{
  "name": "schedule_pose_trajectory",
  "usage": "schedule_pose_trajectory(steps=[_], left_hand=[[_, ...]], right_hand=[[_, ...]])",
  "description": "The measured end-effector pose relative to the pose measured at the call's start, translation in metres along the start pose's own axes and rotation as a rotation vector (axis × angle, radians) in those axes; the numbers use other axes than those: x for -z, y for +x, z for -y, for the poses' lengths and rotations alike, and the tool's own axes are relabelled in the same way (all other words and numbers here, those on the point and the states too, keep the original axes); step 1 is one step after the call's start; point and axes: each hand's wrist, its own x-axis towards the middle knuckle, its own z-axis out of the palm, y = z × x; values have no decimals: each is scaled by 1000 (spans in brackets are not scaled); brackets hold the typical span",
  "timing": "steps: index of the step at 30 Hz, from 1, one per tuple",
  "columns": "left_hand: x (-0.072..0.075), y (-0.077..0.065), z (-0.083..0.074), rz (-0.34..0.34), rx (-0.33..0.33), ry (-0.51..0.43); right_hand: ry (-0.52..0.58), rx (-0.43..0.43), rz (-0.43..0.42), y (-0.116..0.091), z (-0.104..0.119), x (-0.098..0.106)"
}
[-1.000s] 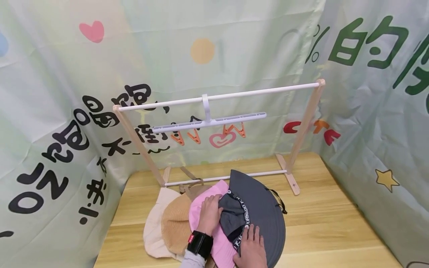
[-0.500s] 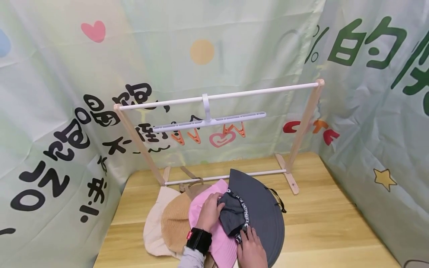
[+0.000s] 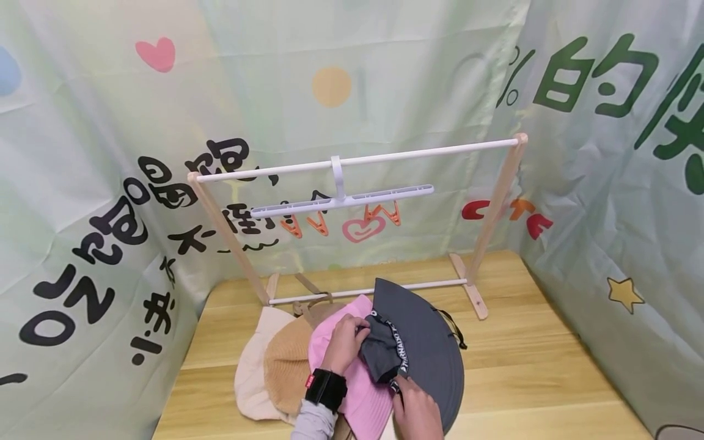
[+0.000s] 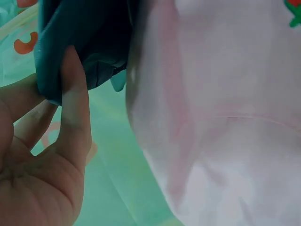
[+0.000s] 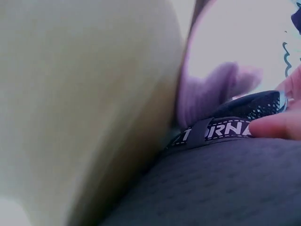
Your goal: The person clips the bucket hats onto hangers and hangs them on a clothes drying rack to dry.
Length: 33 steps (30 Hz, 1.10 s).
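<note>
The right hand [image 3: 418,408], its fingers spread on the grey hat [image 3: 431,348] a second ago, now pinches its band [image 3: 399,351]; the left hand [image 3: 342,345] pinches the crown [image 3: 379,349]. The hat lies between and beneath them, overlapping the pink hat [image 3: 370,406]. Held at two points, it seems more firmly controlled.

Bright, soft light in the head view, green cast at left wrist, haze at right.
</note>
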Motion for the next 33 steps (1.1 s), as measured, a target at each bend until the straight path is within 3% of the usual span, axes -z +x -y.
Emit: schedule_pose_trajectory(steps=[9, 15, 27, 33], left_hand=[[5, 12, -6, 0, 24, -32], [7, 19, -11, -4, 43, -51], [9, 33, -25, -46, -16, -78], [12, 38, -35, -63, -1, -99]], right_hand=[[25, -15, -32, 2, 8, 26], [37, -5, -95, 2, 8, 32], [65, 14, -209, 3, 9, 41], [68, 28, -251, 4, 9, 45]])
